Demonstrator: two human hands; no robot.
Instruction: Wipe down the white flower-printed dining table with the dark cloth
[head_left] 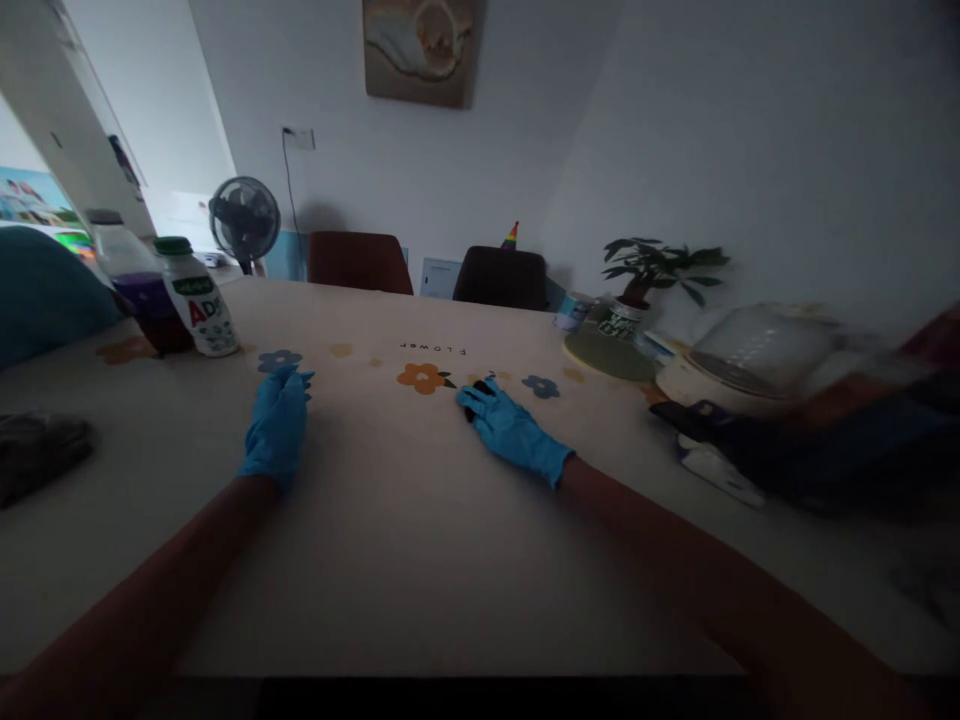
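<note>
Both of my hands wear blue gloves. My left hand is over the left part of the table, its fingers stretched forward and nothing seen in it. It is close to a blue flower print. My right hand lies low on the tabletop, pressing on a small black object that shows at its fingertips and between the fingers. Most of that object is hidden under the glove, so its kind cannot be made out. An orange flower print on the pale table cover is just left of the right hand.
At the left stand a white bottle with a green cap and a bottle of purple liquid. A dark crumpled cloth lies nearer. To the right are a potted plant, a round mat, a pot and a dark blurred heap.
</note>
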